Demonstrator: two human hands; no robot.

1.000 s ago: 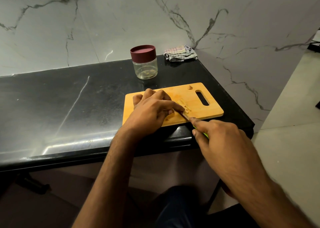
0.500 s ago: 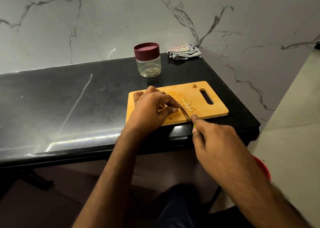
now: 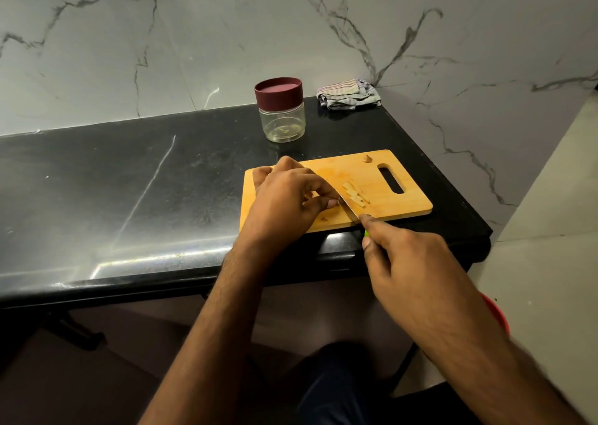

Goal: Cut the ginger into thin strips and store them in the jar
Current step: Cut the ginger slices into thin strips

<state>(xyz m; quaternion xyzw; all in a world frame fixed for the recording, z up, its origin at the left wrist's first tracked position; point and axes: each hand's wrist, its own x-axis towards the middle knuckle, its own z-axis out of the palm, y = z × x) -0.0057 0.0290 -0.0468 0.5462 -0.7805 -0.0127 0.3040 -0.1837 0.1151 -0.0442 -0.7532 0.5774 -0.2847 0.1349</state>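
A wooden cutting board point(image 3: 404, 209) lies on the black counter near its right end. My left hand point(image 3: 288, 201) rests on the board with fingertips pinched down on a ginger piece that the fingers mostly hide. My right hand point(image 3: 407, 263) grips a knife point(image 3: 349, 208) with a green handle; the blade stands on the board right beside my left fingertips. Several pale cut ginger strips point(image 3: 356, 194) lie just right of the blade. A clear jar point(image 3: 282, 114) with a maroon lid on it stands behind the board.
A small ginger scrap point(image 3: 368, 158) sits near the board's handle slot. A folded striped cloth point(image 3: 348, 94) lies at the counter's back right corner against the marble wall. The counter edge point(image 3: 482, 230) drops off right of the board. A red object point(image 3: 496, 311) shows below my right forearm.
The view has shifted slightly. The knife blade has moved a little further onto the board beside my left fingertips; both hands keep their grips.
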